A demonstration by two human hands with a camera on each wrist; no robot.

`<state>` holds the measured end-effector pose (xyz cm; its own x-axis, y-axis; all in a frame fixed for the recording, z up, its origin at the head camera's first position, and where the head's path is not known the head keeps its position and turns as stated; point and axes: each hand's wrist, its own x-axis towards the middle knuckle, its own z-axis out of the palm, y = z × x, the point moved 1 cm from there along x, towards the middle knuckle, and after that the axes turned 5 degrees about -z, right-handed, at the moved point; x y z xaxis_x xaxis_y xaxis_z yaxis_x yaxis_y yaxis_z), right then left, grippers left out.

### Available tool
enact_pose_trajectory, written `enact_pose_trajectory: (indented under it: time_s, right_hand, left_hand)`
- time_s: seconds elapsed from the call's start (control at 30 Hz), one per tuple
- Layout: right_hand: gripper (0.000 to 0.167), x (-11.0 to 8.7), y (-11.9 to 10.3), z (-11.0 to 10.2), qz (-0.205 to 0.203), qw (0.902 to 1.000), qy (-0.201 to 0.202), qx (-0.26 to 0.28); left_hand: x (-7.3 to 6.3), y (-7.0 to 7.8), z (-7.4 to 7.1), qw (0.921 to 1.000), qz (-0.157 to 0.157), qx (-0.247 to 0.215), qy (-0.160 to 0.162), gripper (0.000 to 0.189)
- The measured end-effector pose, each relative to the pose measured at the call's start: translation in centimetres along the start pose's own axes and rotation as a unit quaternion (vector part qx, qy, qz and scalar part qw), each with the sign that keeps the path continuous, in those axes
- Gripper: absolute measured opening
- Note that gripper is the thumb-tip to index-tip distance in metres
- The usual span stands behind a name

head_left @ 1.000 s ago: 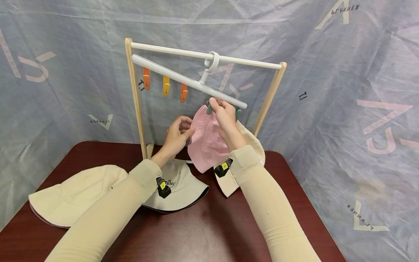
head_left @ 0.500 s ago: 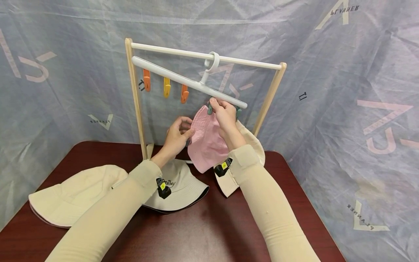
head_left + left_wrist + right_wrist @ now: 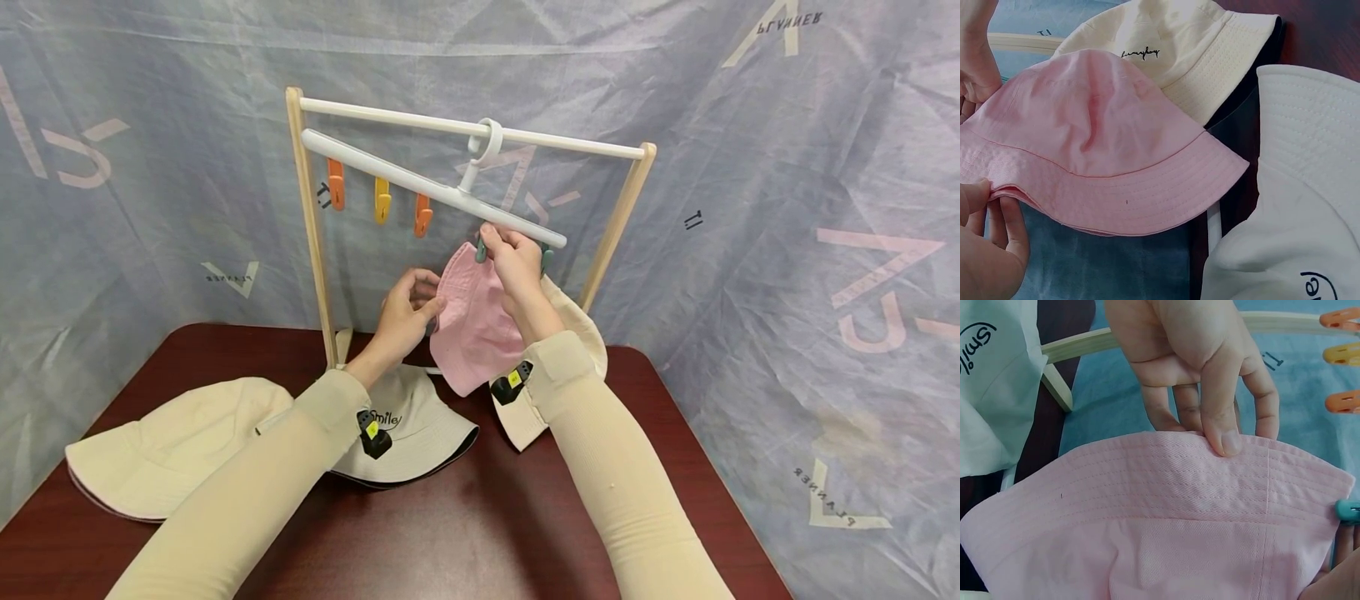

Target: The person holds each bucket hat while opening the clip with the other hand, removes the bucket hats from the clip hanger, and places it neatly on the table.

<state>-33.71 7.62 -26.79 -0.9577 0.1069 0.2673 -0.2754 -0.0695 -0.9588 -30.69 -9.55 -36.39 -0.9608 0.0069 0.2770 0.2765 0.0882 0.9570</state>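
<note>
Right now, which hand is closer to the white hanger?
The right hand: it is just under the lower half of the white hanger, at a green clip. The left hand is farther down, pinching the pink hat by its brim.

Count: four hats [image 3: 468, 325], five clips [image 3: 337, 185] (two orange, one yellow, two green), one hanger [image 3: 435, 189], one rack [image 3: 390, 117], two wrist cameras [image 3: 373, 440], one table [image 3: 472, 533].

Head view bright; soft glare on table [image 3: 465, 525]
</note>
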Motion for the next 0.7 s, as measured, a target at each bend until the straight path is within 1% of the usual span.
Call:
enact_pose_trajectory:
  time_s: [0.17,0.27,0.5,0.7]
  right_hand:
    - [0.033,0.00,-0.02,-0.04,0.007,0.9999,-0.005,0.005]
    - [0.035,-0.01,0.09,-0.07,0.011,0.9999,-0.006,0.006]
    - [0.028,0.06,0.21,-0.08,0.000,1.0000,0.000,0.006]
    - [0.029,0.03,0.06,-0.01,-0.001,1.0000,-0.001,0.007]
  left_hand:
    - [-0.13,-0.12,-0.02,1.0000,-0.004,-0.008,0.002,0.029]
    - [-0.25,-0.19,-0.08,0.9999,-0.005,-0.012,0.002,0.029]
    - [-0.46,-0.34,-0.18,0.9995,-0.008,-0.030,0.001,0.030]
    - [-0.54,-0.41,-0.37,0.9997,-0.006,-0.025,-0.002,0.030]
